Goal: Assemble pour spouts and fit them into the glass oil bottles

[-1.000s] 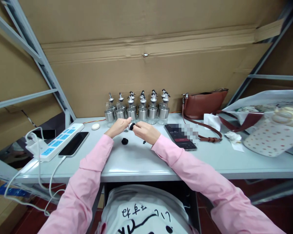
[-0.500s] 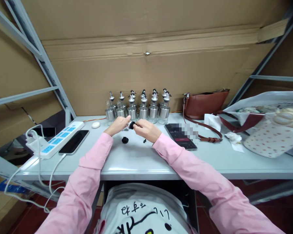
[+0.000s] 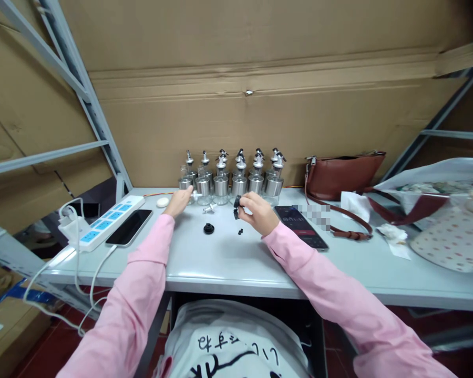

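Note:
My left hand [image 3: 178, 202] is closed on a small silver pourer spout [image 3: 196, 195], which pokes out past its fingertips toward the bottles. Another silver spout [image 3: 209, 208] lies on the table just right of that hand. Between thumb and forefinger, my right hand [image 3: 259, 212] pinches black plastic stopper parts [image 3: 236, 202], held above the table. Below and between the hands sits a round black cap [image 3: 208, 228]. Some tiny black pieces [image 3: 240, 231] lie under my right fingers. Behind stand several glass bottles [image 3: 220, 186] with steel bands, most topped with pourers.
A white power strip [image 3: 112, 223] and a phone [image 3: 129, 228] lie at the left, near a white round disc [image 3: 162, 202]. On the right are another phone [image 3: 301, 227], a brown handbag [image 3: 342, 176] with its strap, crumpled tissue [image 3: 392, 232] and a dotted bag [image 3: 449, 244].
My hands have moved apart, separating the black parts from the silver spout. The right hand carries the black parts rightward; the left stays near the bottles. The view has shifted slightly.

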Tool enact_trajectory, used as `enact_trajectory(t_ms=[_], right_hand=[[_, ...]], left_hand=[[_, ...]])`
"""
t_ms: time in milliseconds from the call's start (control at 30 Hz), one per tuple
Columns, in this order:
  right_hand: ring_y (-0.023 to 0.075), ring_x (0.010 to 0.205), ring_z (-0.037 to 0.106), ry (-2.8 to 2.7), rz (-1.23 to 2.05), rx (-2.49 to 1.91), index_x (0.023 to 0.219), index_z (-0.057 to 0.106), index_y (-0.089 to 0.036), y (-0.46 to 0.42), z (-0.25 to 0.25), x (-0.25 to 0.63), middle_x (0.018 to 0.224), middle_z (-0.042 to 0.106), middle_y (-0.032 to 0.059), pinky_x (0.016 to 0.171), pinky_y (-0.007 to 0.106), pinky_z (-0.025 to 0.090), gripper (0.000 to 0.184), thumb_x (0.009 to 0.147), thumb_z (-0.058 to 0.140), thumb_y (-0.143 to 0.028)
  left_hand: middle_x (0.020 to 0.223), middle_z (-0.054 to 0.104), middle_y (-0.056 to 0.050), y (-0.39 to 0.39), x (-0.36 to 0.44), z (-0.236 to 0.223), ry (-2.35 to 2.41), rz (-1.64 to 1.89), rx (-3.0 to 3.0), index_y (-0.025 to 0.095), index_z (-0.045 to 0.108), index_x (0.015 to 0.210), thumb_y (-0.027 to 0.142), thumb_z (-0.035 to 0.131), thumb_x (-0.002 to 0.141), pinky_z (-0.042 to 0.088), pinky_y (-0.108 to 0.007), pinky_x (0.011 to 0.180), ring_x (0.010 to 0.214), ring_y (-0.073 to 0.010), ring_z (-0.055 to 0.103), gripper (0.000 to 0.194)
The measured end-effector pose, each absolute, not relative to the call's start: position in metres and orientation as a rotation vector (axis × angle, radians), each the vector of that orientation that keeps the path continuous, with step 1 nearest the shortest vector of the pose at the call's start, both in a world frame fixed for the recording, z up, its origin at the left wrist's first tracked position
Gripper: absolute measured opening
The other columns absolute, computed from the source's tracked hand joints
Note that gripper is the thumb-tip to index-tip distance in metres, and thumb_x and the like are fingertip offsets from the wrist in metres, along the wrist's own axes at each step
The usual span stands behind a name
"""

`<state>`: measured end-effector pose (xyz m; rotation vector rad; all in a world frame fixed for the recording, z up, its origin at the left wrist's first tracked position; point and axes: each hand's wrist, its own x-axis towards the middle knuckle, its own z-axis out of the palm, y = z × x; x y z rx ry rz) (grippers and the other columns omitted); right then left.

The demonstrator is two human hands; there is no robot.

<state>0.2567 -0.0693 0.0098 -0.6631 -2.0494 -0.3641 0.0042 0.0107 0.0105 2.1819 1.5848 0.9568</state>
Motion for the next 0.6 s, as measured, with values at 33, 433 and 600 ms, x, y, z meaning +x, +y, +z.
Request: enact_trajectory(t_ms=[33,433,600], right_hand=[[0.0170,0.076,0.052,-2.031,-0.337,-0.664,0.091,0.054,-0.022,-0.068,0.010,0.256,0.081,0.053,0.0064,0.069,0.029,0.044,0.015,0.085,0.041,-0.016],[0.0159,0.066,0.051,-1.955,-0.194,-0.834,0.097,0.052,-0.018,-0.067,0.007,0.253,0.073,0.053,0.0035,0.065,0.029,0.041,0.015,0.085,0.046,-0.023],[0.0173,0.074,0.054,-2.256,-0.072,-0.843,0.092,0.057,-0.017,-0.064,-0.002,0.246,0.081,0.061,0.0054,0.071,0.031,0.040,0.018,0.076,0.050,-0.013]], left_hand=[[0.050,0.039,0.001,0.012,0.003,0.007,1.582,0.925,2.212,0.019,0.032,0.055,0.052,0.018,0.088,0.030,-0.024,0.054,0.054,-0.0117,0.037,0.048],[0.088,0.059,-0.008,0.022,0.006,-0.023,1.635,0.571,2.371,0.018,0.045,0.083,0.036,0.034,0.089,0.040,-0.028,0.074,0.082,-0.0195,0.055,0.022],[0.089,0.060,-0.010,0.022,0.008,-0.023,1.636,0.478,2.394,0.016,0.051,0.080,0.041,0.039,0.085,0.040,-0.028,0.071,0.082,-0.0205,0.055,0.028]])
